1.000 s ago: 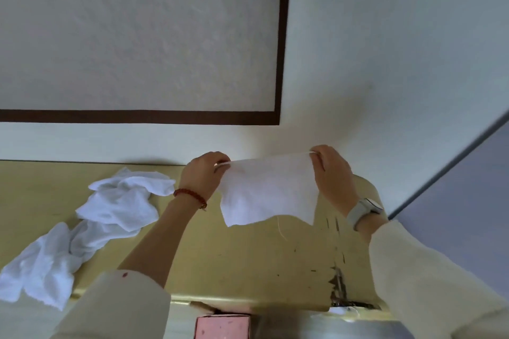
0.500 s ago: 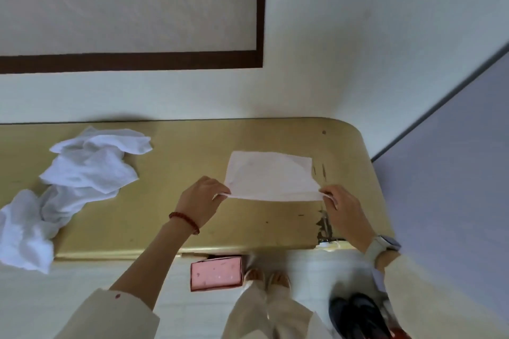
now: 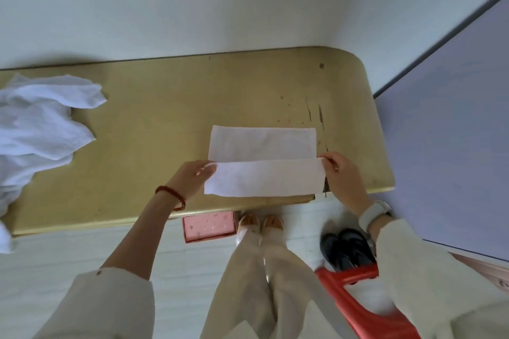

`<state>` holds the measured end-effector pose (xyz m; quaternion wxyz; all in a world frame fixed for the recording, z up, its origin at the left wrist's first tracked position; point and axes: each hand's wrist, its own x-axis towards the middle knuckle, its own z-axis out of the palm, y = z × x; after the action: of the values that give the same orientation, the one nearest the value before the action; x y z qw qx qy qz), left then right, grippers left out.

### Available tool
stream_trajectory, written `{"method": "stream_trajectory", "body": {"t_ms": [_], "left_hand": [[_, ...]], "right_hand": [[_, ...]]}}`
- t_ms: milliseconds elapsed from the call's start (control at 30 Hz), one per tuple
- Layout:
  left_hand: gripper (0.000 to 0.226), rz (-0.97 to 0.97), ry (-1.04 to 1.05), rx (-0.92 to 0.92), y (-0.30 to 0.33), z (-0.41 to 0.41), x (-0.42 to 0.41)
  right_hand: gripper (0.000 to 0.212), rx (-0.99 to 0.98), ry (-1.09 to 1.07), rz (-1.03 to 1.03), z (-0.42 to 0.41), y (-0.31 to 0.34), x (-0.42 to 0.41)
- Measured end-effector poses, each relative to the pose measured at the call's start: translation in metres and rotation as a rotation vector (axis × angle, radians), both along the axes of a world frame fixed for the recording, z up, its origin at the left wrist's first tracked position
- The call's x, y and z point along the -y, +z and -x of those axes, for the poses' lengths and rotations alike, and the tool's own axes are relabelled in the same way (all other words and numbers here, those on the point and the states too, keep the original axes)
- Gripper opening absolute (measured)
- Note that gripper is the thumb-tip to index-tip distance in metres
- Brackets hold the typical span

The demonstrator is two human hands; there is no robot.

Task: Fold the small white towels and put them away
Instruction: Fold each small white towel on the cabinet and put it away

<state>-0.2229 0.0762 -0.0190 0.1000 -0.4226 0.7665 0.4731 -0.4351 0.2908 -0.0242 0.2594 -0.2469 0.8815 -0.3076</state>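
1. One small white towel [image 3: 263, 158] lies near the front right of the yellow-tan surface [image 3: 170, 124]. Its far part rests flat on the top, while its near part is lifted and turned over along a crease that runs left to right.
2. I judge the first fold of this towel to be in progress: the lifted strip is not yet laid flat on the far part, and its near edge reaches about to the front rim of the surface.
3. A heap of unfolded white towels [image 3: 41, 129] sits at the left end of the surface, well apart from the one being folded; part of it hangs over the front edge. No finished, folded stack shows anywhere, so most of the job appears to be left, including the putting away.
4. The left hand [image 3: 191, 180], with a red bead bracelet on its wrist, pinches the left end of the lifted strip between thumb and fingers.
5. The right hand [image 3: 340, 173], with a pale watch on its wrist, pinches the right end of the same strip, fingers curled on the corner.
6. The two hands are held apart by the towel's full width, keeping the strip taut between them, just above the surface.
7. Where the towels should go cannot be told; a pink box [image 3: 209, 226] stands on the floor below the surface edge.
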Motion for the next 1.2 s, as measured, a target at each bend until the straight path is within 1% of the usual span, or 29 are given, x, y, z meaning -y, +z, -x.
{"method": "stream_trajectory", "body": {"t_ms": [67,167,267,400,500,567,800,1000,1100,1200], "left_hand": [[0.021,-0.005,0.073,-0.054,-0.004,0.014,0.007],[0.02,0.084,0.176,-0.112,-0.012,0.032,0.017],[0.011,0.127,0.245,-0.184,-0.022,0.045,0.027],[0.014,0.169,0.356,-0.228,-0.039,0.055,0.039],[0.022,0.206,0.382,-0.212,-0.048,0.061,0.043],[0.023,0.218,0.405,-0.203,-0.053,0.064,0.046],[0.022,0.268,0.435,-0.144,-0.06,0.072,0.047],[0.016,0.292,0.509,-0.114,-0.062,0.073,0.046],[0.01,0.346,0.54,-0.083,-0.064,0.074,0.045],[0.019,0.432,0.525,-0.056,-0.065,0.077,0.041]], "right_hand": [[0.02,0.012,-0.061,0.034,0.009,-0.005,0.015],[0.019,0.004,-0.118,0.062,0.023,-0.012,0.034],[0.019,-0.007,-0.155,0.071,0.035,-0.022,0.049],[0.02,-0.039,-0.197,0.074,0.04,-0.039,0.058],[0.019,-0.064,-0.207,0.088,0.04,-0.046,0.06],[0.018,-0.072,-0.212,0.096,0.04,-0.05,0.061],[0.017,-0.121,-0.258,0.088,0.038,-0.057,0.065],[0.017,-0.187,-0.236,0.042,0.036,-0.063,0.067],[0.017,-0.222,-0.215,0.028,0.035,-0.064,0.067],[0.019,-0.242,-0.215,0.016,0.035,-0.063,0.068]]}}
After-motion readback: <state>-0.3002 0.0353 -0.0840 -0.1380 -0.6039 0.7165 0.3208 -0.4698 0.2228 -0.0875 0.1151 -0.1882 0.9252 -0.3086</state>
